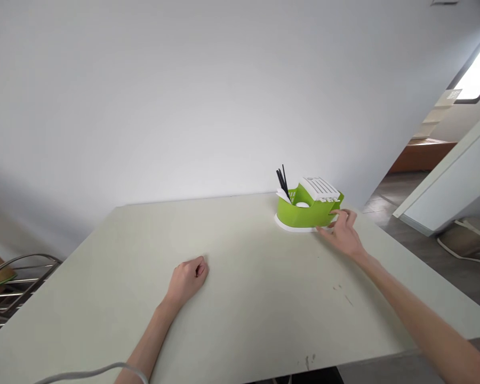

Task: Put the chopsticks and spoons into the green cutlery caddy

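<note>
A green utensil caddy point(304, 216) with a white slotted top point(320, 188) stands on a white base point(294, 229) near the table's back right corner. Black chopsticks point(282, 180) rise from its left end, beside a white piece point(282, 195) whose kind I cannot make out. Something white and rounded point(302, 205) shows inside. At the caddy's right front corner is my right hand point(344, 234), thumb and fingers apart, fingertips at or very close to the green wall. My left hand point(187, 278) rests on the table as a closed fist, with nothing visible in it.
The pale table point(240, 320) backs onto a plain wall point(208, 96). A grey cable point(92, 370) crosses my left forearm. To the left stands a metal rack point(20, 288). Beyond the table's right edge lies the floor, with a brownish bag-like item point(468, 242).
</note>
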Tool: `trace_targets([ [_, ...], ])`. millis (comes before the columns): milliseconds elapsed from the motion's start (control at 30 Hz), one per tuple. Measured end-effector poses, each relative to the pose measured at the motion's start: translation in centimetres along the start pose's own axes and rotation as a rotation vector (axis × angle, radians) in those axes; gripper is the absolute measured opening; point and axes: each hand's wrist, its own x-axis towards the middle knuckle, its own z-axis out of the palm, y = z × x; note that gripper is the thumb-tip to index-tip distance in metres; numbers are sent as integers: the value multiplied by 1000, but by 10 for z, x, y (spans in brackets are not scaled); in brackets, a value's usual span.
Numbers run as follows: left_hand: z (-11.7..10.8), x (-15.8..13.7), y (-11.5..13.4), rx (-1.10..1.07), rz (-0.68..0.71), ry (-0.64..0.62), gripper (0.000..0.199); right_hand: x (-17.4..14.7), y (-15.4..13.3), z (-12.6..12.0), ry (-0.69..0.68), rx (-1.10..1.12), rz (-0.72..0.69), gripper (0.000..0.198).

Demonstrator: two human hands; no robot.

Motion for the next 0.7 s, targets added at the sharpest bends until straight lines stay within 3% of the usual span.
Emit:
trace_targets([
  [100,0,0,-1,13,6,-2,23,-37,-20,16,134,126,140,73],
  [267,-1,-1,-1,36,11,13,25,-71,-50,34,-43,213,132,33],
  [467,-4,-2,-3,57,50,25,26,-83,-68,28,-129,264,88,39],
  [700,-5,-5,-7,88,37,18,27,-88,-72,22,-128,300,122,44],
])
